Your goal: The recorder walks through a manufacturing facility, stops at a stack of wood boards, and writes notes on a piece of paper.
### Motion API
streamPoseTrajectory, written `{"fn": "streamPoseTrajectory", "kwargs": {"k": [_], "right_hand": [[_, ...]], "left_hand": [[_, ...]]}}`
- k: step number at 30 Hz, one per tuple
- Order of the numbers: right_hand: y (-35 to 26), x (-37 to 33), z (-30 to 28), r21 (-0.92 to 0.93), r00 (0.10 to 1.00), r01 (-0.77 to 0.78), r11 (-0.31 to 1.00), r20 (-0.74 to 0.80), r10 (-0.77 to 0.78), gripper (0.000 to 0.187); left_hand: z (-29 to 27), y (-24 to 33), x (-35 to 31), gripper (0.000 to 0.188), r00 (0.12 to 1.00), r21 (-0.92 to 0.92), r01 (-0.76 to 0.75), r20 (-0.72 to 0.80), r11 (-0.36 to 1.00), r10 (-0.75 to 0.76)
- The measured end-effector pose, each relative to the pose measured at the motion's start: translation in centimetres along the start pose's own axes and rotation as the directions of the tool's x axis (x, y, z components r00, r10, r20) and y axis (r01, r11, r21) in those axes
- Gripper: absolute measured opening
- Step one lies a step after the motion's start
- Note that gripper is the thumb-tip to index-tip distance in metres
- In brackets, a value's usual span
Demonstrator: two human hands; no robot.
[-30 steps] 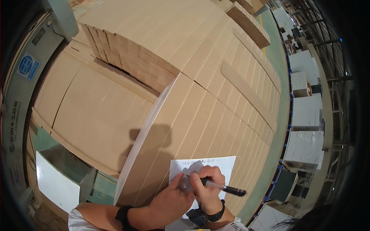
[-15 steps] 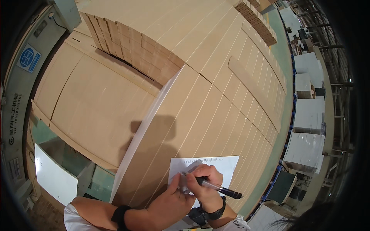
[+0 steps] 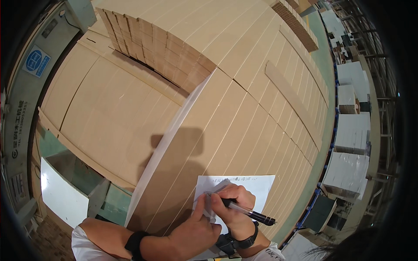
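Note:
A white sheet of paper [image 3: 262, 184] with a line of handwriting along its top lies on the stacked wooden strips. My right hand [image 3: 235, 204] grips a black-and-clear pen [image 3: 249, 212] over the sheet. The pen slants down to the left, and fingers hide its tip. My left hand [image 3: 191, 232] rests at the sheet's lower left, index finger stretched out on it and thumb apart, close to the right hand's fingertips. The other left fingers are partly hidden. Dark bands circle both wrists.
Long tan strips [image 3: 244, 126] form the broad stack under the paper. One loose strip [image 3: 291, 100] lies across them. A lower board surface [image 3: 113, 113] is at left, near a grey machine [image 3: 26, 104]. White-topped stacks [image 3: 348, 130] stand along the right.
The whole view has shifted slightly, so the strips and paper appear a little farther right. Both hands stay on the sheet, fingertips slightly moved. The pen remains in my right hand.

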State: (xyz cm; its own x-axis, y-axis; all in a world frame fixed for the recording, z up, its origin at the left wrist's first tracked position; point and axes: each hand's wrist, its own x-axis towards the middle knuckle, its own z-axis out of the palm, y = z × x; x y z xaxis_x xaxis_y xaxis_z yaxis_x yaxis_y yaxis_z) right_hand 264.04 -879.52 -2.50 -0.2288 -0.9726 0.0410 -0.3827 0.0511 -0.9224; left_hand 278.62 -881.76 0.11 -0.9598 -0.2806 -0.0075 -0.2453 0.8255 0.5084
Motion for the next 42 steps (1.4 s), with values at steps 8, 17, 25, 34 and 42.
{"fn": "streamPoseTrajectory", "kwargs": {"k": [8,17,25,34,42], "right_hand": [[-0.3,-0.2,-0.1,0.011,0.997,-0.078,0.997,0.002,0.078,0.017],[-0.2,-0.3,-0.2,-0.008,0.999,0.019,1.0,-0.025,-0.02,0.016],[-0.2,0.0,0.0,-0.083,0.998,0.058,0.995,0.013,-0.057,0.017],[-0.3,0.2,0.1,-0.085,0.997,0.075,0.994,0.009,-0.074,0.018],[0.2,0.0,0.5,-0.084,0.995,0.098,0.992,-0.004,-0.099,0.018]], "left_hand": [[0.1,0.0,-0.1,0.014,0.999,0.001,-0.013,0.035,1.0,0.013],[0.0,-0.1,0.0,0.011,0.999,0.054,-0.032,0.022,0.998,0.031],[0.2,-0.2,0.1,0.011,1.0,0.094,-0.026,-0.013,0.995,0.027],[-0.1,-0.3,0.1,0.012,0.999,0.122,-0.037,-0.024,0.992,0.04],[0.5,-0.2,-0.1,0.015,1.0,0.033,-0.012,0.02,0.999,0.011]]}}
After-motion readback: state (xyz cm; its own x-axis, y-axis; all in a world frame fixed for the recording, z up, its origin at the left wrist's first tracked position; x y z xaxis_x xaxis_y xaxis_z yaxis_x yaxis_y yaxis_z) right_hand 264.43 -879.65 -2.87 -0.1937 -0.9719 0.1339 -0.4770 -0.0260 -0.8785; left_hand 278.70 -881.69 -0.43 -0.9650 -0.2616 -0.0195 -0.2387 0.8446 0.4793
